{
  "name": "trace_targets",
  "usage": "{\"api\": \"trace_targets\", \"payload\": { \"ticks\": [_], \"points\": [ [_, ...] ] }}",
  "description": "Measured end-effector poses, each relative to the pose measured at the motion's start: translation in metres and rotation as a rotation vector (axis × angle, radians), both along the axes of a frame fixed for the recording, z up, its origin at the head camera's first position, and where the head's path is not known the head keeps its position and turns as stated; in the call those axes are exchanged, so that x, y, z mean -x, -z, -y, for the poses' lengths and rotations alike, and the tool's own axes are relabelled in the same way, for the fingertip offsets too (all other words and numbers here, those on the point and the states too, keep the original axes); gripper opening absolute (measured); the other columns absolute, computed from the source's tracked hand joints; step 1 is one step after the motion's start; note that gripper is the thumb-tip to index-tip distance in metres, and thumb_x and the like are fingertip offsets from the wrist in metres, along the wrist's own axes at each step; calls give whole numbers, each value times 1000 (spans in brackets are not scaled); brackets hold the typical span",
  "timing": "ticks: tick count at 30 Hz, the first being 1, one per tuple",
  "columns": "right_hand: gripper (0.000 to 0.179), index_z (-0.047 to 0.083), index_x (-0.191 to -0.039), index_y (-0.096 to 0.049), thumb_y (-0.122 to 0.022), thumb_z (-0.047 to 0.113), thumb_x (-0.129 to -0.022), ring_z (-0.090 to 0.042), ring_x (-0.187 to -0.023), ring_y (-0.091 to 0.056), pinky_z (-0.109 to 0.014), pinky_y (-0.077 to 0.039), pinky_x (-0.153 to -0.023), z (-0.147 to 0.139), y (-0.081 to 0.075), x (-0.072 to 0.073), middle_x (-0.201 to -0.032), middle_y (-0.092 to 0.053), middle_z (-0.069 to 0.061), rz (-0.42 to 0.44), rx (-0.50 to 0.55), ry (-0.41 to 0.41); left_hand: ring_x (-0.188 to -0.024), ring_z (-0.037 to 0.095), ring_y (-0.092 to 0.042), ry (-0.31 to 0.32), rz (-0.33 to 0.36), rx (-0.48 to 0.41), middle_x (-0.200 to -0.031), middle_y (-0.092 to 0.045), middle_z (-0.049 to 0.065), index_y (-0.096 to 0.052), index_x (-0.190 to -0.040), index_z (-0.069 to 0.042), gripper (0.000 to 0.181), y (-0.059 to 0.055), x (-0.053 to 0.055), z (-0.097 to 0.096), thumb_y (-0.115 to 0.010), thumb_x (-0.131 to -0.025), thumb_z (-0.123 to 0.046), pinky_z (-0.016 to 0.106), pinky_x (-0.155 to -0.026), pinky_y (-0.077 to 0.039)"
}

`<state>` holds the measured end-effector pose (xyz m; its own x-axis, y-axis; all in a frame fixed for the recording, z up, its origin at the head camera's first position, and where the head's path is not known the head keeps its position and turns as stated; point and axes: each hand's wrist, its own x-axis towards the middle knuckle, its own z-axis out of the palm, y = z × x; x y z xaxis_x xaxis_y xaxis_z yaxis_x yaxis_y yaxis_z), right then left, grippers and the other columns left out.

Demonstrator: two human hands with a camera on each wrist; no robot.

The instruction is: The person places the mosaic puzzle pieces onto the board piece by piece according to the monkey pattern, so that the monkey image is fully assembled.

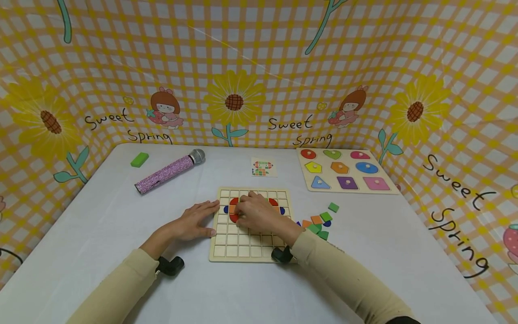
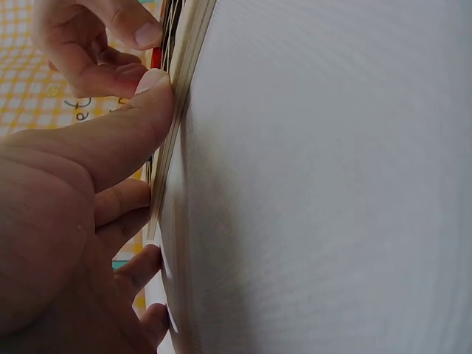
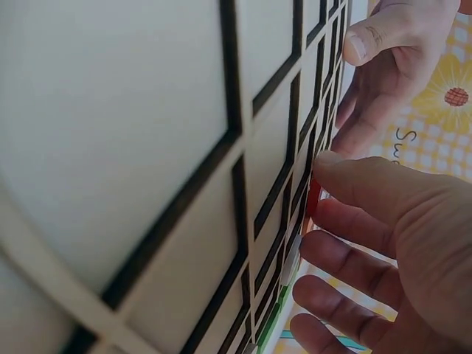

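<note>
Head view: two tan sleeves (image 1: 117, 288) at the bottom of the frame, over a white tabletop (image 1: 206, 294), with a black camera (image 1: 175, 266) by each wrist. Next, left hand (image 1: 193, 220) just left of the middle, fingers loose and let go, touching the left edge of a wooden board (image 1: 226, 253). Right hand (image 1: 261, 213) in the middle of the frame, over the top half of that board, fingers curled, thumb and pointer finger pinching a red piece (image 2: 155, 57). Red piece down low at the board's squares, on the board's left side. More red, orange and blue bits in the upper squares, to both sides of that hand. Just right of the board, near the right sleeve, a heap of loose bits (image 1: 316, 220), green, orange and blue. Farther up at the left, a sparkly purple microphone (image 1: 167, 174), grey head toward the upper right. Upper right, a puzzle board (image 1: 334, 184) with nine bright shapes. Between, a small picture card (image 1: 265, 167). Upper left, a green block (image 1: 139, 159). Way at the back, yellow checked cloth (image 1: 283, 67) with big sunflowers.
</note>
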<state>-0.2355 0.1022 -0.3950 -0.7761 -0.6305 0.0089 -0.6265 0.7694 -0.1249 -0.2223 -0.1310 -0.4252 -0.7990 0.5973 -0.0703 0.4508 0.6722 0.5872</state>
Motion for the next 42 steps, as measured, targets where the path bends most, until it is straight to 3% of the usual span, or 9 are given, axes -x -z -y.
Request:
{"api": "trace_targets", "payload": {
  "ticks": [16, 30, 36, 42],
  "points": [
    [25, 19, -102, -71, -73, 33, -82, -18, -90, -49, -31, -43, -78, -1, 2, 1, -102, -66, 0, -62, -5, 14, -144, 41, -15, -12, 7, 4, -158, -21, 13, -29, -148, -5, 76, 1, 0, 0, -67, -86, -31, 67, -110, -13],
    [27, 19, -102, -71, -72, 37, -82, -18, -90, -48, -33, -42, -80, -5, 1, 0, -100, -64, 1, -31, 29, 46, -144, 42, -15, -10, 4, 5, -158, -21, 13, -28, -148, -6, 77, 2, 0, 0, -67, -87, -30, 68, -110, -14],
    [27, 17, -102, -73, -73, 33, -81, -18, -89, -50, -32, -42, -76, -21, -8, -1, -99, -65, 0, -35, 86, 50, -144, 42, -14, -10, 11, 2, -158, -20, 14, -27, -148, -5, 77, 1, -1, 0, -66, -87, -30, 68, -110, -13],
    [29, 13, -104, -72, -74, 30, -81, -18, -89, -48, -30, -38, -74, -55, -17, -6, -100, -65, 0, -37, 185, 68, -145, 42, -12, -9, 14, 1, -158, -20, 14, -27, -148, -5, 76, 1, -1, 0, -65, -88, -30, 66, -112, -11]
  ]
}}
